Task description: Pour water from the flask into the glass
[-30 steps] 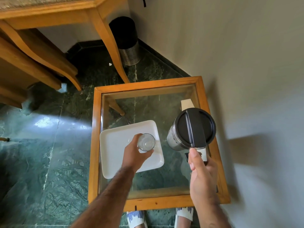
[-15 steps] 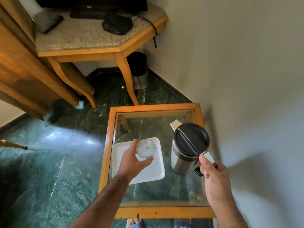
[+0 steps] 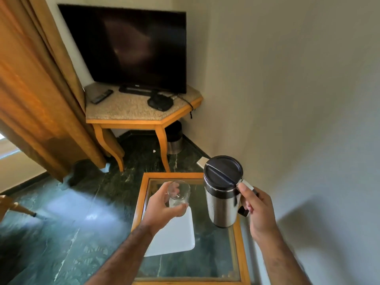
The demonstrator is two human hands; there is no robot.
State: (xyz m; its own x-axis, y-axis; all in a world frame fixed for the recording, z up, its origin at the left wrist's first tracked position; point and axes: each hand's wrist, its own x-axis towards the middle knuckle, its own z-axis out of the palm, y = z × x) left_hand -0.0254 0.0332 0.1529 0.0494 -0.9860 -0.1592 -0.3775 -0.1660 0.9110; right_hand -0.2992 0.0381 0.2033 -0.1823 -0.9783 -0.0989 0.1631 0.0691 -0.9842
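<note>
**Holding flask and glass above the glass-topped table**

Gripping the clear glass [image 3: 178, 195] low on its wall, the left hand [image 3: 162, 210] had its fingers curled around the far side and its thumb [image 3: 181, 206] pressed across the near side, so the tumbler stood nearly upright with its open mouth uppermost. Whether any water lay in it could not be told. The glass sat above the far left part of the table [image 3: 138, 199], over the far edge of the white square tray [image 3: 174, 237] that lay on the glass top.

The right hand [image 3: 258, 212] was closed around the black handle of the steel flask [image 3: 223, 194], thumb [image 3: 245, 192] resting up near the lid's rim. The flask was held close to upright, leaning only slightly, its black lid [image 3: 223, 172] still on and its base clear of the table top. It hung just to the right of the glass, the two near each other but apart, with the flask's lid higher than the glass's rim.

Both forearms reached in from the near edge. Farther off, a dark television [image 3: 131, 48] stood on a wooden corner stand [image 3: 141, 112], with an orange curtain [image 3: 41, 89] at the left and a small bin [image 3: 174, 138] beneath the stand.
</note>
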